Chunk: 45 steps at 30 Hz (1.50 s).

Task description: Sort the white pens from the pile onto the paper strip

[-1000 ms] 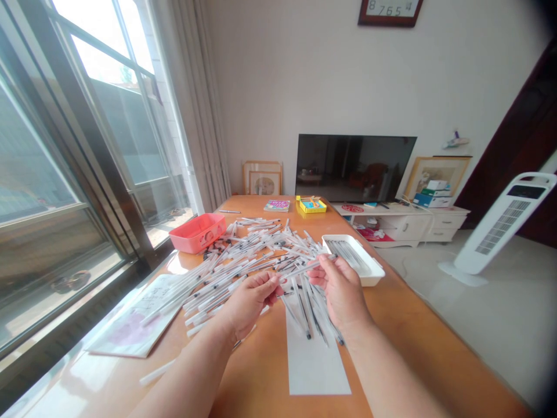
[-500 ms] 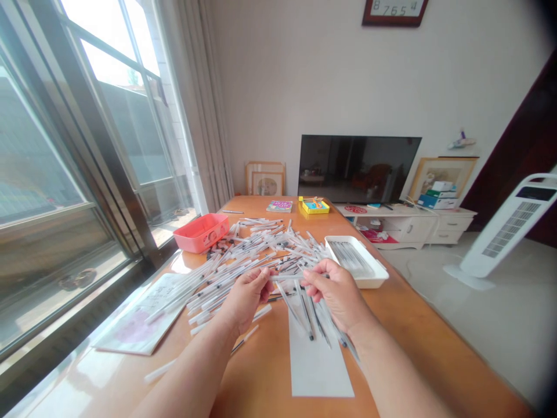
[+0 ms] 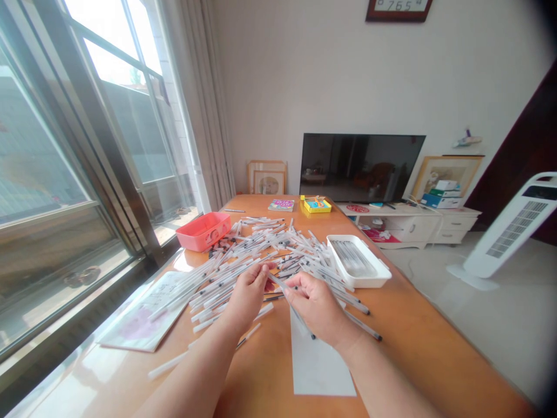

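Observation:
Between my two hands a slim translucent pen (image 3: 277,281) slants down to the right. My left hand (image 3: 248,293) pinches its upper left end with thumb and fingers. My right hand (image 3: 317,305) is closed on its other end, and the fingers hide that part. Below my right hand, a dark-ended pen lies over a white sheet of paper (image 3: 322,371). A large heap of clear and white pens (image 3: 256,249) spreads beyond both hands. Right of the heap stands a white tray (image 3: 383,276) with a row of pens in it.
A red plastic basket (image 3: 198,238) stands left of the heap. A booklet (image 3: 143,325) lies at the left under some pen ends. Farther back on the wooden table are a colourful book (image 3: 281,205) and a yellow box (image 3: 317,206). The table's right edge drops to the floor.
The pen between my hands was nearly level and now tilts down to the right. My right hand has moved left and lower, and dark-ended pens now show to its right.

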Available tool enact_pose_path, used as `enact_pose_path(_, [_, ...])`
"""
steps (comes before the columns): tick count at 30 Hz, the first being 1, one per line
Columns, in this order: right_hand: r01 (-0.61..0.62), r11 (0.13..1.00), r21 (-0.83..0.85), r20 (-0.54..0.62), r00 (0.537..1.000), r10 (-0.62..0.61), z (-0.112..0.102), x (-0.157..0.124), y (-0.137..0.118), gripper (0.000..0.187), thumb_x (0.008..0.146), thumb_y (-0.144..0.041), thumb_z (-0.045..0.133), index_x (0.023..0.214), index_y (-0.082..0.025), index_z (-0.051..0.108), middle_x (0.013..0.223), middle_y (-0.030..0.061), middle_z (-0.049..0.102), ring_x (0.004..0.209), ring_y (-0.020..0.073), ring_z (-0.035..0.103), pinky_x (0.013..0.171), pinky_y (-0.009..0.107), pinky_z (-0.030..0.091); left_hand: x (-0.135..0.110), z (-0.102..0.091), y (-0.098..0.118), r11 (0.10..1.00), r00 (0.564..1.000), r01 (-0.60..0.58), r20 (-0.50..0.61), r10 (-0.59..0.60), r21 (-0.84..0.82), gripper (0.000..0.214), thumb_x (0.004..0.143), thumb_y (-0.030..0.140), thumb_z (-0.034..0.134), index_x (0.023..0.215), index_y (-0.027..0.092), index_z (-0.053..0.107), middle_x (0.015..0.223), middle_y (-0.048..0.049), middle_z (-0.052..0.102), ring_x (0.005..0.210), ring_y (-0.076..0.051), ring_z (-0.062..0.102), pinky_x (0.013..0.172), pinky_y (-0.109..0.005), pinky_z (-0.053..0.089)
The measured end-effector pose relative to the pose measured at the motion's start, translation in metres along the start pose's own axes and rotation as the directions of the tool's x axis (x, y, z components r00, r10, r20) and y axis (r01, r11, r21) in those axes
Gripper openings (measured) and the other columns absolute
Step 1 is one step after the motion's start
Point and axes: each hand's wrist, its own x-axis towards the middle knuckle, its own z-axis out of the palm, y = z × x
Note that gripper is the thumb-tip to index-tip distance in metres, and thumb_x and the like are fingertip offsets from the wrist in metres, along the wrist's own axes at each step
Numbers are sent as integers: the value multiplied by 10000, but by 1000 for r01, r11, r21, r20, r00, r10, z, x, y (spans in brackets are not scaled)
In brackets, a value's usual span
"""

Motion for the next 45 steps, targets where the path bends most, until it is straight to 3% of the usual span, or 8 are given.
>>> enact_pose_path(9, [100, 989, -105, -75, 991, -108, 8, -3, -4, 146, 905, -343, 571, 936, -219, 643, 579, -62, 494, 510, 104, 388, 479, 226, 275, -2, 8, -1, 986, 998, 4, -65, -15, -164, 473, 835, 540, 635, 1073, 137, 708, 664, -10, 597, 621, -144, 528, 621, -265, 428])
enact_pose_path(23, [81, 995, -55, -80, 993, -86, 5, -3, -7, 116, 876, -330, 595, 906, -227, 640, 583, -56, 500, 523, 109, 379, 492, 236, 268, -6, 9, -4, 984, 999, 11, -43, -19, -178, 462, 849, 539, 631, 1111, 166, 710, 678, -1, 599, 669, -148, 564, 675, -273, 447])
enact_pose_path(26, [4, 999, 40, -43, 999, -3, -2, 0, -7, 142, 858, -351, 616, 905, -217, 634, 564, -66, 472, 500, 98, 334, 481, 232, 252, -4, 4, -4, 977, 998, 67, 19, -65, -204, 498, 837, 534, 641, 1162, 163, 707, 717, -23, 636, 706, -170, 595, 723, -304, 471])
enact_pose_path(30, [-121, 950, 287, 4, 992, 125, -17, 4, -11, 173, 813, -335, 669, 912, -200, 625, 575, -61, 524, 511, 90, 406, 494, 210, 298, -2, -6, 1, 978, 994, 94, 78, -81, -187, 424, 840, 445, 661, 1168, 183, 722, 831, -48, 671, 796, -169, 593, 764, -289, 454])
enact_pose_path(34, [-174, 799, 575, -50, 968, 247, -32, 8, -13, 247, 785, -381, 700, 907, -185, 614, 599, -18, 613, 474, 83, 435, 448, 197, 274, -2, -10, 6, 972, 985, 127, 138, -100, -198, 316, 791, 357, 734, 1055, 184, 750, 823, -28, 659, 712, -119, 521, 699, -243, 410])
enact_pose_path(37, [-102, 699, 708, -124, 956, 265, -33, 13, -10, 336, 761, -420, 737, 965, -182, 617, 783, 53, 709, 614, 130, 594, 539, 226, 428, -3, -5, 4, 929, 967, 207, 210, -146, -306, 272, 760, 349, 781, 939, 151, 732, 805, -41, 661, 685, -109, 522, 684, -236, 411])
enact_pose_path(40, [-90, 750, 655, -161, 954, 255, -24, 14, -4, 378, 728, -404, 777, 994, -183, 625, 855, 53, 715, 709, 149, 625, 626, 251, 472, -4, 3, 0, 873, 944, 291, 268, -195, -391, 266, 754, 351, 803, 888, 149, 692, 805, -47, 670, 674, -99, 542, 678, -225, 420])
enact_pose_path(45, [-96, 903, 418, -128, 978, 164, -4, 12, -1, 292, 805, -430, 701, 918, -162, 676, 711, -5, 636, 638, 119, 531, 604, 242, 409, -7, 9, -2, 845, 918, 345, 333, -214, -408, 280, 790, 393, 781, 866, 159, 647, 829, -58, 693, 654, -91, 567, 657, -220, 421])
